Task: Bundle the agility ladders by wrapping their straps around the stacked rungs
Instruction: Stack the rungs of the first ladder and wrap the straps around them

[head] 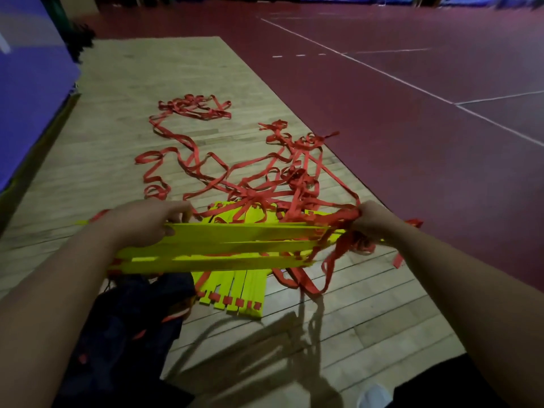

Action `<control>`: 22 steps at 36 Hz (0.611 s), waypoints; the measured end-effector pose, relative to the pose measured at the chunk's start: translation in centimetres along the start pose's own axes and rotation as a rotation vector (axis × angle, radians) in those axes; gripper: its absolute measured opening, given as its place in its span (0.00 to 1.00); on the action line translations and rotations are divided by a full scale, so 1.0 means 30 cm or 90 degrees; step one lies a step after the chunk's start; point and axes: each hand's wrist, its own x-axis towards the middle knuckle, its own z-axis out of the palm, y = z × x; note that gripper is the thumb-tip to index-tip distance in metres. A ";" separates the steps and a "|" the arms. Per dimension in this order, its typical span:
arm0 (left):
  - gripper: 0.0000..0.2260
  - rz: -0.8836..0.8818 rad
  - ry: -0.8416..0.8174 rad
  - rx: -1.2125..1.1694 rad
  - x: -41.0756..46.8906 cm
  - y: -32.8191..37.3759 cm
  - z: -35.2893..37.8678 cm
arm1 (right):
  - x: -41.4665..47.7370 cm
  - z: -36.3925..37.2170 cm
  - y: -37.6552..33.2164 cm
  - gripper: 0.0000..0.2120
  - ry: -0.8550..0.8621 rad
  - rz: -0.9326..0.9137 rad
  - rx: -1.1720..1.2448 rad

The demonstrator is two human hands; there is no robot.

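A stack of yellow rungs (223, 245) is held crosswise above the floor between both hands. My left hand (144, 222) grips the stack's left end, thumb on the near side. At the right end, my right hand (374, 222) grips the rungs together with a bunch of red straps (344, 219). More red strap (206, 169) trails away over the wooden floor in loose tangles. A second set of yellow rungs (247, 293) lies flat on the floor under the held stack, pointing toward me.
The pale wooden floor strip (123, 92) borders dark red court flooring (412, 113) with white lines on the right. A blue padded wall (26, 83) runs along the left. A dark bag (129, 319) lies at my lower left, a white shoe (374, 396) at the bottom.
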 end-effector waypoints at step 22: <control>0.19 -0.027 -0.001 -0.391 -0.042 -0.028 -0.025 | -0.010 -0.002 -0.007 0.29 -0.002 -0.013 0.681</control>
